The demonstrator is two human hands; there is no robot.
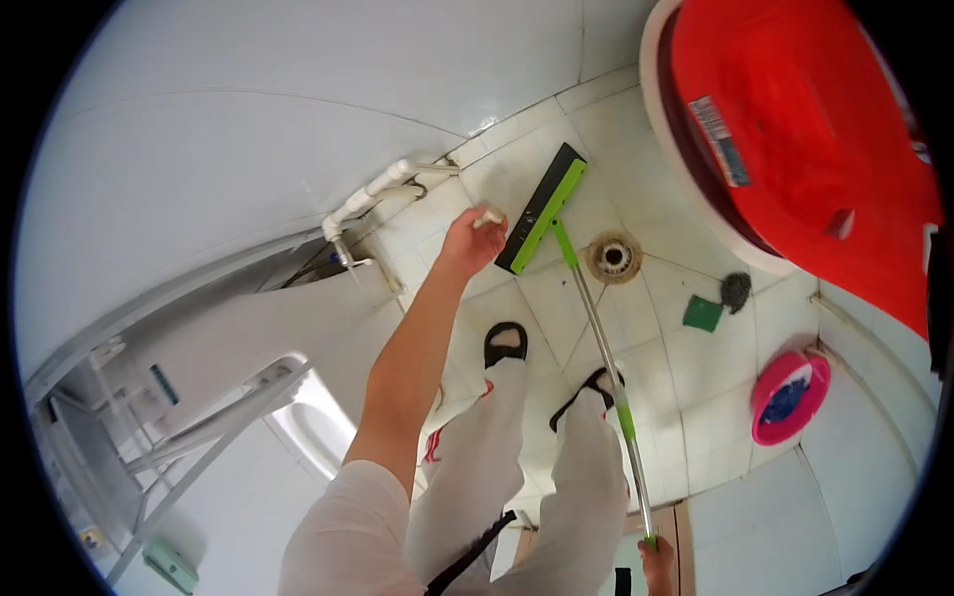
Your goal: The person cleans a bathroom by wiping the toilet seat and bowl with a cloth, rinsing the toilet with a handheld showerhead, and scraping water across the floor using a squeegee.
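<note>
Squeegee (547, 221) at upper centre of the frame, head down on the pale tiled floor (715, 397), black edge facing up and left, green body behind it, and the silver pole (604, 343) running from there down to the bottom of the frame, right of centre. The right hand (656, 558) has the far end of that pole, fingers closed around it near the green grip. Over to the left hand (475, 243), reaching up through the middle, just beside the squeegee's head, fingers curled; there's a small pale shape at the fingertips, too small to tell whether it is something held. The two hands are well apart. Right of the squeegee's head sits the round drain (614, 258), with a brownish ring about it, and farther right lie a green pad (703, 313) and a dark scourer (735, 292), side by side. Lower right of those, a pink basin (767, 427) with something dark blue (785, 400) inside, close by the wall. Upper right is filled by a big red thing (795, 129) with a printed label on it and a pale rim along its left side. On the left, white pipes (363, 199) run along the wall, and below them a white sink (318, 419) shows behind metal bars. Down at centre, two dark sandals (505, 341) on the floor, under light trousers (467, 427), the pole passing beside the right one.
</note>
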